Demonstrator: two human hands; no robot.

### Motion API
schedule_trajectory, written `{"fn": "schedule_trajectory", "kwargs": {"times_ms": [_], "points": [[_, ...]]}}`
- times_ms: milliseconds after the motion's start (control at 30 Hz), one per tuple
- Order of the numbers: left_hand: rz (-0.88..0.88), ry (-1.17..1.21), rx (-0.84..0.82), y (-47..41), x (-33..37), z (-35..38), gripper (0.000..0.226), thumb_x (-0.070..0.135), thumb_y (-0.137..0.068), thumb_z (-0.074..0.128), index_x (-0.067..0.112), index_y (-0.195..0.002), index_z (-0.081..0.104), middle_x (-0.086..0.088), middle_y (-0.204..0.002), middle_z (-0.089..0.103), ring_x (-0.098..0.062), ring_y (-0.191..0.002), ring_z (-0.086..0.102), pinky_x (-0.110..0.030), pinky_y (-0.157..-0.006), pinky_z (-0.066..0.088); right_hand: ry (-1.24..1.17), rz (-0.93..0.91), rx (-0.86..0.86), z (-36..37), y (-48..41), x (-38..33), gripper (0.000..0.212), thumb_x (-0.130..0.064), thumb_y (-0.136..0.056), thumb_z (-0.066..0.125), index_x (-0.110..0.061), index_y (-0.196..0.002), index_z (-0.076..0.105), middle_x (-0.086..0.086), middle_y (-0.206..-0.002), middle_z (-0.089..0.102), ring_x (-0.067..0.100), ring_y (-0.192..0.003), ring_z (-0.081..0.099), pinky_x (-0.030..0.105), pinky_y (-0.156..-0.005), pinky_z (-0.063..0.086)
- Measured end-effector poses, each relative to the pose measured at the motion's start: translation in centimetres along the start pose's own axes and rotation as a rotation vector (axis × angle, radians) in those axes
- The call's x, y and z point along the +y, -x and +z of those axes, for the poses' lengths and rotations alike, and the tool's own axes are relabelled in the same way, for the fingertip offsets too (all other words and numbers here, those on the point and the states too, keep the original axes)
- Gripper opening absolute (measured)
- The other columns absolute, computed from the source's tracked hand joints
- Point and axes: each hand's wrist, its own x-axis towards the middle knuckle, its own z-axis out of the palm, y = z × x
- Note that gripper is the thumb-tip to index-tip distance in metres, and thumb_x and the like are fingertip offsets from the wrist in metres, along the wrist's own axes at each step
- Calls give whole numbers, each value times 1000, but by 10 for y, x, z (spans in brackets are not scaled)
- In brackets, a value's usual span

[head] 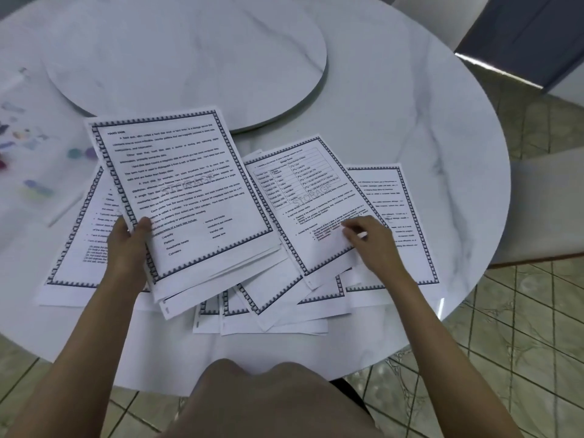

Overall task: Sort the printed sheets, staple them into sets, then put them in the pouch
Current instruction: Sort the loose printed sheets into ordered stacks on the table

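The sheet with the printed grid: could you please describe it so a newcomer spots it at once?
On the round marble table, sheets fan along the near edge. Right of the stack the left hand holds lies the sheet with the printed grid, the right hand pinching its right edge. Only it carries a ruled table in its upper half.

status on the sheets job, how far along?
Early, in the sorting step. Done: several sheets gathered into the stack that the left hand grips. In hand: the right hand pinches the gridded sheet, on top of loose sheets spread over the tabletop. Left: rest of sorting, stapling, pouching; no stapler shows.
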Motion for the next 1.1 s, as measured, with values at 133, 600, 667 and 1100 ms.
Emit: {"fn": "schedule_trajectory", "kwargs": {"times_ms": [133, 600, 667, 1100], "points": [[-9, -1, 12, 2, -2, -2, 35, 18, -97, 44, 13, -132, 44, -8, -131, 54, -26, -114, 54, -42, -100, 42, 72, 82, 126, -20, -17, 21, 24, -8, -89, 58, -1, -112, 63, 17, -109, 60, 23, -96, 58, 21, -84, 38], [49, 10, 73, 13, 6, -12, 35, 18, -97, 44, 15, -133, 45, -6, -132, 53, -23, -113, 53, -39, -99, 42, 358, 226, 2, -18, -35, 38, 58, -24, -83, 68, 4, -128, 44, 22, -131, 37, 34, -125, 31, 39, -98, 33], [58, 7, 79, 15, 6, -14, 34, 19, -97, 45, 16, -131, 46, -4, -130, 54, -24, -116, 53, -43, -102, 41, 378, 223, 10, -18, -34, 38, 58, -24, -82, 68, 4, -127, 45, 23, -130, 38, 35, -124, 32, 39, -98, 34], [114, 44, 127, 32, 8, -10, 33, 17, -97, 43, 13, -130, 46, 0, -118, 55, -22, -109, 54, -37, -96, 43, 236, 456, -85, -29, -61, 32, 61, -7, -71, 74, -1, -123, 44, 17, -125, 49, 33, -115, 51, 39, -94, 42]]}}
